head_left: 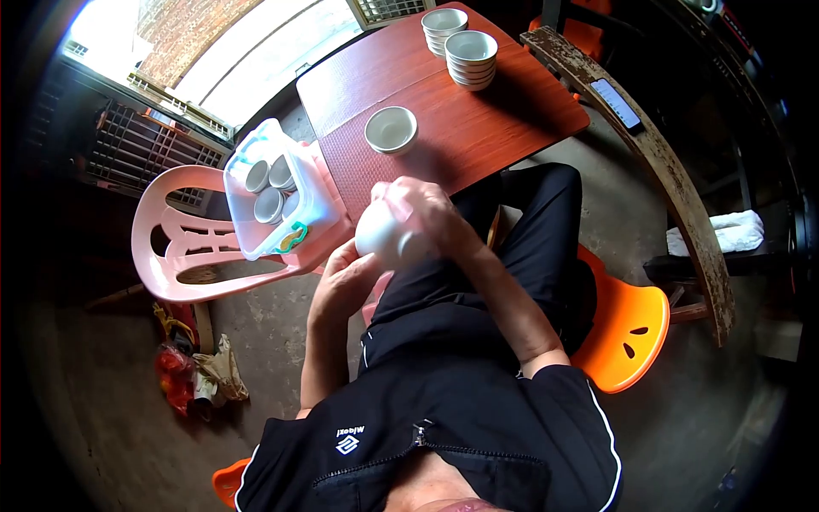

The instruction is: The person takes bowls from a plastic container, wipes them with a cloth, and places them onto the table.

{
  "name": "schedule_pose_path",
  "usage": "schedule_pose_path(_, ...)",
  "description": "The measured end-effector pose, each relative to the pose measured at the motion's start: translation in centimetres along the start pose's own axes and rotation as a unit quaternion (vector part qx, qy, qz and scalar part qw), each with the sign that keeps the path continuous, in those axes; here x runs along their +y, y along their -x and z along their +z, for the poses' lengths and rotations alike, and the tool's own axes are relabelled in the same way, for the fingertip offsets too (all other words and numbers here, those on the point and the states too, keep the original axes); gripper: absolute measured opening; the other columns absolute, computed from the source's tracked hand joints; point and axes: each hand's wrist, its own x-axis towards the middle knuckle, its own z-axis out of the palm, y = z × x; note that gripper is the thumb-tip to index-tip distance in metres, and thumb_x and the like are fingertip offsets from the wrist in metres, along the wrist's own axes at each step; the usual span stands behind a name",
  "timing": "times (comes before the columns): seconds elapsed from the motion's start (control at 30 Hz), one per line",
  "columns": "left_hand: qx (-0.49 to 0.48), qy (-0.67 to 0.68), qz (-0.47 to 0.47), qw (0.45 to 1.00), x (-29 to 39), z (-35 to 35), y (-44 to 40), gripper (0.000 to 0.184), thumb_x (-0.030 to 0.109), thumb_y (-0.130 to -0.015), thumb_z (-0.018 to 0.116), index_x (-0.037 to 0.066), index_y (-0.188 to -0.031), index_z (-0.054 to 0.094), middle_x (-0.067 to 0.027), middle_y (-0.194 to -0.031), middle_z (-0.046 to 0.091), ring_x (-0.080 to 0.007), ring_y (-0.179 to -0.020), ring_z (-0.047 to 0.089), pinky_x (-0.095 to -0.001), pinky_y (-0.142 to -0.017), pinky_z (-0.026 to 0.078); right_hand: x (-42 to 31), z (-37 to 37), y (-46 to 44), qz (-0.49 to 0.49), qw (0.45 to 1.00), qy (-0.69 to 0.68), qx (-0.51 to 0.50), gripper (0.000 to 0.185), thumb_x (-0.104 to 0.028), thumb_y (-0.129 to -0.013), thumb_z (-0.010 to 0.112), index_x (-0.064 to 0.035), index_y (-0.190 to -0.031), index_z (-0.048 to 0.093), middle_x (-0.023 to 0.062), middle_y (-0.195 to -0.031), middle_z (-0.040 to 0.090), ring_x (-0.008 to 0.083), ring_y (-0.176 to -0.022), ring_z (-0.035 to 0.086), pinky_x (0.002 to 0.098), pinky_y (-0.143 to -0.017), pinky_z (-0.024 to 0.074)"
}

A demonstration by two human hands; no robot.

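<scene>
A white bowl (381, 235) is held tilted over my lap, its outside towards the camera. My left hand (345, 277) grips it from the left side, thumb and fingers closed on the rim. My right hand (424, 209) is at the bowl's upper right, its fingers closed and blurred by motion, with something pinkish at the fingers that I cannot make out. Just beyond my hands, one bowl (391, 130) stands upright on the red-brown table (341, 85). Two stacks of similar bowls, a nearer one (471, 61) and a farther one (444, 30), stand towards its far right corner.
On a pink chair (158, 247) at the left sits a clear plastic tub (243, 218) with several small bowls inside. An orange chair (627, 333) is at the right. Farther right, a phone (616, 102) lies on a curved wooden bench (674, 171). Bags (217, 375) lie at lower left.
</scene>
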Motion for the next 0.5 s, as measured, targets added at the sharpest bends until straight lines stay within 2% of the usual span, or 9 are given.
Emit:
schedule_pose_path(0.03,-0.039,0.02,-0.008,0.999,-0.1,-0.6,0.1,0.043,0.016,-0.084,0.067,-0.007,-0.118,0.054,-0.0111,-0.112,0.063,-0.0182,-0.101,0.061,-0.033,-0.093,0.046,-1.2,-0.9,-1.1,0.136,0.979,-0.121,-0.095,0.033,-0.022,-0.085,0.056,0.0002,-0.109,0.06,0.0148,-0.097,0.064,0.0252,-0.089,0.063,0.0327,-0.08,0.0499)
schedule_pose_path(0.07,-0.086,0.03,-0.026,0.996,-0.3,-1.1,0.1,0.047,0.017,-0.083,0.069,-0.007,-0.119,0.053,-0.0121,-0.112,0.062,-0.0195,-0.102,0.06,-0.0345,-0.094,0.046,-3.3,-1.3,-2.1,0.099,0.986,-0.001,-0.133,0.029,-0.022,-0.09,0.05,0.0009,-0.102,0.064,0.0128,-0.088,0.067,0.017,-0.081,0.063,0.0289,-0.079,0.0493)
schedule_pose_path(0.1,-0.084,0.06,-0.013,0.995,-0.7,-1.0,0.1,0.048,0.017,-0.082,0.069,-0.007,-0.121,0.052,-0.0129,-0.114,0.061,-0.0207,-0.105,0.06,-0.036,-0.095,0.045,-3.6,-1.6,-2.5,0.271,0.94,-0.154,-0.139,0.033,-0.023,-0.091,0.049,0.001,-0.111,0.059,0.0146,-0.101,0.064,0.0179,-0.091,0.062,0.0312,-0.082,0.0483)
schedule_pose_path(0.2,-0.044,0.169,0.038,0.984,-1.2,-0.8,-0.7,0.054,0.02,-0.085,0.068,-0.005,-0.127,0.047,-0.0148,-0.123,0.057,-0.0243,-0.112,0.056,-0.0396,-0.098,0.044,-0.5,2.2,2.4,-0.054,0.97,0.145,0.187,0.041,-0.026,-0.093,0.048,0.0014,-0.123,0.05,0.0164,-0.118,0.057,0.0183,-0.105,0.056,0.034,-0.09,0.045)
schedule_pose_path(0.23,-0.048,0.199,0.052,0.977,-1.5,-1.4,-1.2,0.057,0.022,-0.087,0.066,-0.004,-0.132,0.042,-0.0149,-0.126,0.054,-0.0258,-0.115,0.054,-0.0409,-0.1,0.043,0.2,3.9,2.8,0.153,0.964,-0.146,0.159,0.048,-0.025,-0.093,0.048,0.0016,-0.132,0.042,0.0173,-0.13,0.05,0.0226,-0.118,0.049,0.0373,-0.099,0.0397)
schedule_pose_path(0.27,-0.043,0.215,0.053,0.974,-1.7,-1.5,-1.3,0.058,0.023,-0.087,0.066,-0.004,-0.132,0.041,-0.0148,-0.126,0.054,-0.0258,-0.115,0.054,-0.0408,-0.1,0.043,-1.7,5.6,2.9,0.156,0.88,-0.354,0.276,0.049,-0.026,-0.091,0.048,0.0017,-0.131,0.043,0.017,-0.132,0.049,0.0251,-0.123,0.047,0.0366,-0.102,0.037)
schedule_pose_path(0.33,-0.033,0.246,0.049,0.967,-2.0,-1.4,-1.2,0.06,0.024,-0.088,0.065,-0.003,-0.134,0.039,-0.0147,-0.126,0.054,-0.0258,-0.115,0.054,-0.0406,-0.1,0.043,-0.8,3.0,1.9,-0.035,0.98,-0.002,0.197,0.043,-0.024,-0.089,0.048,0.0036,-0.122,0.051,0.0182,-0.129,0.053,0.0258,-0.124,0.047,0.0354,-0.102,0.0372)
schedule_pose_path(0.43,-0.115,0.248,0.02,0.962,-1.2,-0.9,-0.3,0.06,0.024,-0.088,0.065,-0.003,-0.134,0.038,-0.0142,-0.126,0.054,-0.0247,-0.115,0.054,-0.0396,-0.1,0.043,-5.2,-1.9,-2.7,0.115,0.963,-0.206,-0.128,0.033,-0.017,-0.086,0.046,0.0063,-0.102,0.064,0.0188,-0.115,0.062,0.0265,-0.113,0.056,0.0352,-0.1,0.0394)
schedule_pose_path(0.5,-0.155,0.244,0.065,0.955,-2.0,-1.3,-0.1,0.059,0.024,-0.087,0.065,-0.003,-0.133,0.039,-0.0137,-0.126,0.053,-0.0253,-0.115,0.053,-0.0406,-0.101,0.042,-6.1,-2.5,-3.9,0.111,0.946,-0.187,-0.239,0.034,-0.019,-0.087,0.044,0.003,-0.1,0.066,0.0179,-0.109,0.064,0.028,-0.103,0.061,0.0336,-0.094,0.0438)
